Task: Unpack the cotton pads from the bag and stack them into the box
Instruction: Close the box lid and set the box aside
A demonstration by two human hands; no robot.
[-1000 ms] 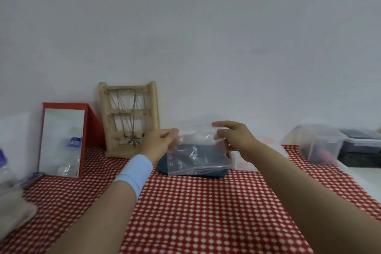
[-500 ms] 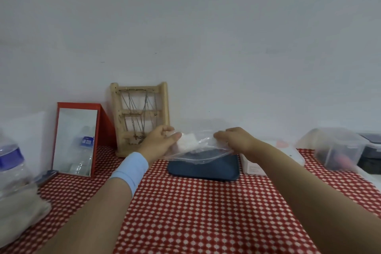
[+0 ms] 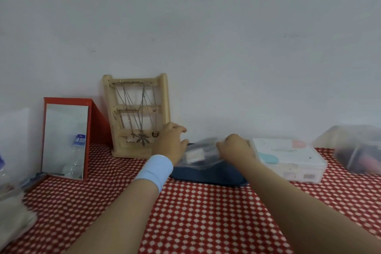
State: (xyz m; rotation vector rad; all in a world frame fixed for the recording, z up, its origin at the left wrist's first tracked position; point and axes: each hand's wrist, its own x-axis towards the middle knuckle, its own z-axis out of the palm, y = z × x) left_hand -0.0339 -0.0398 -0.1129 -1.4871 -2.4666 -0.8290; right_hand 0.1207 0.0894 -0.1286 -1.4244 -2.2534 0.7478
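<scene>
A clear plastic bag (image 3: 203,150) lies low on a dark blue box (image 3: 208,175) at the back of the table. White cotton pads (image 3: 194,155) show through the bag's left part. My right hand (image 3: 235,148) grips the bag's right end with curled fingers. My left hand (image 3: 171,144), with a light blue wristband, is at the bag's left end. Its thumb touches the bag and its fingers arch loosely above it.
A white lidded plastic box (image 3: 288,159) stands right of the blue box, and a clear tub (image 3: 358,150) sits further right. A wooden necklace rack (image 3: 137,115) and a red-framed mirror (image 3: 66,138) lean on the wall at left. The table has a red checked cloth (image 3: 195,212).
Both hands lowered the bag from in front of the wall down onto the blue box. The left hand's pinch on the bag has loosened.
</scene>
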